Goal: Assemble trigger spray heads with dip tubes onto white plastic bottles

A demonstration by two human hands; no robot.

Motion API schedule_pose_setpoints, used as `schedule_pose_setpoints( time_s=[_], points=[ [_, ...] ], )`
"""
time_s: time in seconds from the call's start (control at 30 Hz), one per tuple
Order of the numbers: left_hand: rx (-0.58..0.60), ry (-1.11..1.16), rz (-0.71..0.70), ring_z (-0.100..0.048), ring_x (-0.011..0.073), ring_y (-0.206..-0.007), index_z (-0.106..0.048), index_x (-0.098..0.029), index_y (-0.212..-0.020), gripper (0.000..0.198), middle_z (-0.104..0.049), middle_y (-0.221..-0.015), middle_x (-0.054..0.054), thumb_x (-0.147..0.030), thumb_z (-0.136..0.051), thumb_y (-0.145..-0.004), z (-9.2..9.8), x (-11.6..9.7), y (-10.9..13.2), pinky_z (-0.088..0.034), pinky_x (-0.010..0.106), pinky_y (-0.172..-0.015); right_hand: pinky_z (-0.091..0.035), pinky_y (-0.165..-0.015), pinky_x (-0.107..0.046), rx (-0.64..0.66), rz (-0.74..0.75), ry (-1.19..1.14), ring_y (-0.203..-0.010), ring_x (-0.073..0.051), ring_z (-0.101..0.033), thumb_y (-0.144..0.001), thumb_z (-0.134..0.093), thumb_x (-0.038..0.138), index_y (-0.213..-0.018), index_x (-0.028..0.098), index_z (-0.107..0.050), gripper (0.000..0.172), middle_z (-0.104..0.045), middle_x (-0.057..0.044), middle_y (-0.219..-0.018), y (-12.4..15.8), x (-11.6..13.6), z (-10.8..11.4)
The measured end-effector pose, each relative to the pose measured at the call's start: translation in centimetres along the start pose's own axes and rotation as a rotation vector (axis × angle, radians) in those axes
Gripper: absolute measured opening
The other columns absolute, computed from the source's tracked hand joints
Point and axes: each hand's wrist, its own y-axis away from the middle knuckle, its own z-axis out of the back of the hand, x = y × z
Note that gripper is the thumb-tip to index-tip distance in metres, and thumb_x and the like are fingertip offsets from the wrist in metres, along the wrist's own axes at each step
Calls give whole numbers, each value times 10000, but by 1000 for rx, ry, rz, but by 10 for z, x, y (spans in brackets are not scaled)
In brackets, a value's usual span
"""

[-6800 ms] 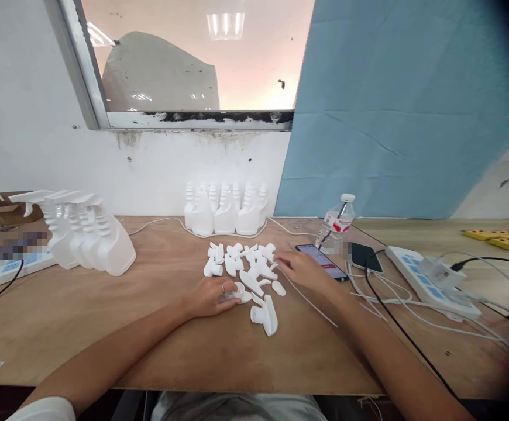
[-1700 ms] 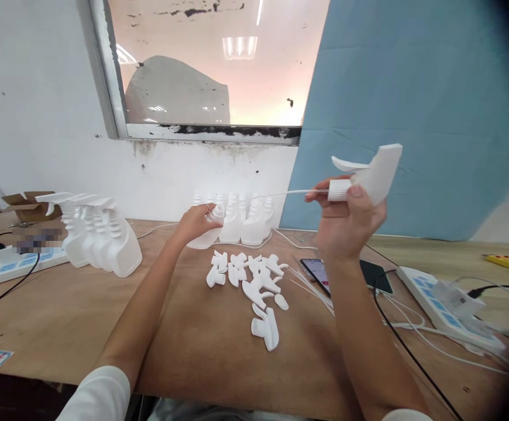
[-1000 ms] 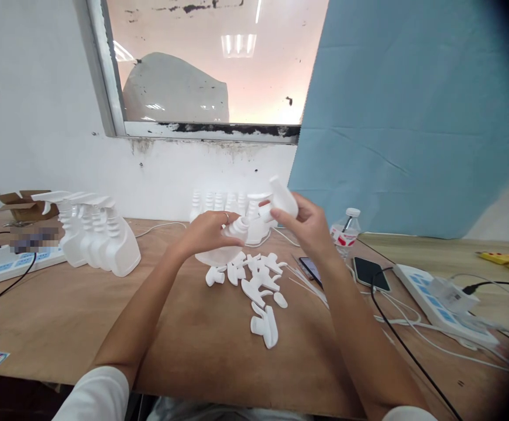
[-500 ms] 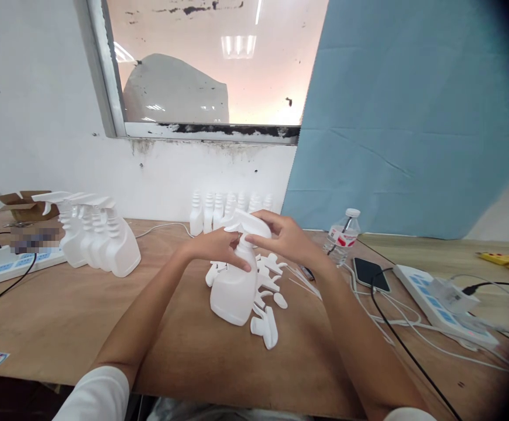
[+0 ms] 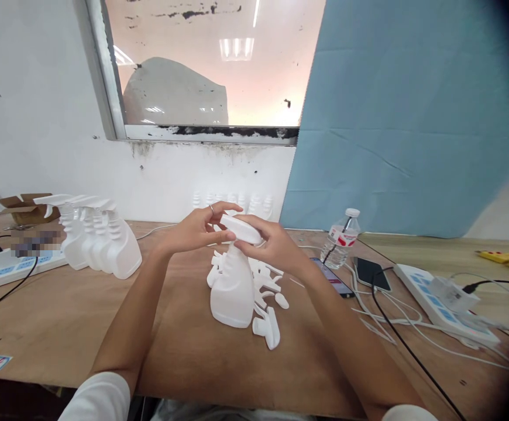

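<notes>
A white plastic spray bottle [image 5: 231, 295] stands upright on the table before me, with a white trigger sprayer head [image 5: 242, 230] at its neck. My right hand [image 5: 272, 244] grips the rear of the head, thumb on the near side and fingers over the top. At the nozzle end, my left hand [image 5: 202, 229] has its thumb against the head and its index finger stretched out behind; the trigger is hidden there. Several loose white sprayer heads [image 5: 267, 328] lie beside and behind the bottle.
Several bottles with sprayer heads [image 5: 125, 251] stand at left, near a power strip [image 5: 4, 272] and a cardboard box [image 5: 30, 207]. Headless bottles [image 5: 261, 206] line the wall. A water bottle [image 5: 340, 240], phones [image 5: 372, 275], cables and another power strip [image 5: 439, 304] occupy the right.
My left hand has moved up from the bottle's neck and shoulder to the front of the sprayer head. The head has turned, and the bottle stands straighter. A lit phone shows at right.
</notes>
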Motion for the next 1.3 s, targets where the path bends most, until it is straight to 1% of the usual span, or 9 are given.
schedule_pose_setpoints(
  time_s=[0.13,0.23,0.33,0.4,0.47,0.63,0.77,0.97,1.3],
  points=[
    [-132,-140,-7,-597,112,-692,-655,-197,-1106,358,-662,-969,42,-419,-653,-825,-5,-6,2,-492,224,-608,-421,-605,-234,-27,-110,-104,-712,-125,-546,-801,-666,346,-1167,226,-512,415,-635,-6,-926,0,1,-6],
    [-90,-75,23,-592,108,-644,-660,-159,-1042,338,-659,-836,33,-413,-662,-819,-1,-5,4,-485,218,-580,-448,-648,-239,39,-145,-224,-785,-136,-569,-789,-692,367,-1159,214,-527,433,-628,-18,-959,-1,-3,-5],
    [-43,38,23,-608,118,-670,-625,-133,-984,304,-653,-818,43,-385,-669,-820,2,-4,6,-503,237,-617,-484,-756,-283,210,-154,-382,-914,-174,-605,-789,-700,373,-1169,190,-572,441,-646,-55,-1014,-3,-15,-5],
    [-4,101,11,-607,119,-646,-580,-132,-950,268,-642,-747,31,-364,-655,-839,3,-2,6,-495,245,-616,-492,-822,-328,316,-146,-549,-968,-201,-621,-802,-687,380,-1184,165,-571,453,-668,-80,-1014,-5,-25,-10],
    [37,131,3,-599,116,-614,-539,-140,-929,240,-626,-678,15,-352,-630,-864,3,-1,6,-476,246,-601,-499,-838,-364,343,-129,-719,-946,-220,-642,-797,-688,398,-1143,139,-584,444,-681,-100,-989,-6,-35,-21],
    [43,102,1,-566,102,-600,-524,-140,-890,248,-599,-691,9,-362,-632,-860,5,3,5,-443,231,-560,-506,-587,-304,244,-113,-1008,-605,-168,-620,-782,-671,437,-1006,123,-587,395,-675,-84,-797,-2,-50,-59],
    [84,104,1,-549,91,-597,-509,-146,-892,264,-600,-743,12,-371,-639,-850,10,4,6,-456,235,-569,-482,-522,-289,136,-94,-1112,-563,-167,-587,-788,-596,526,-958,139,-569,423,-641,-62,-692,3,-50,-78],
    [140,144,-2,-568,94,-620,-462,-160,-847,274,-623,-803,32,-351,-659,-838,17,4,11,-473,240,-583,-455,-541,-289,93,-108,-975,-536,-145,-553,-768,-705,411,-864,148,-576,308,-609,-27,-640,5,-41,-80],
    [113,160,7,-580,95,-614,-443,-164,-851,282,-620,-776,24,-328,-670,-825,14,6,8,-481,235,-560,-460,-552,-307,92,-86,-1010,-546,-154,-567,-786,-676,465,-942,155,-555,367,-627,-32,-667,5,-39,-79]
  ],
)
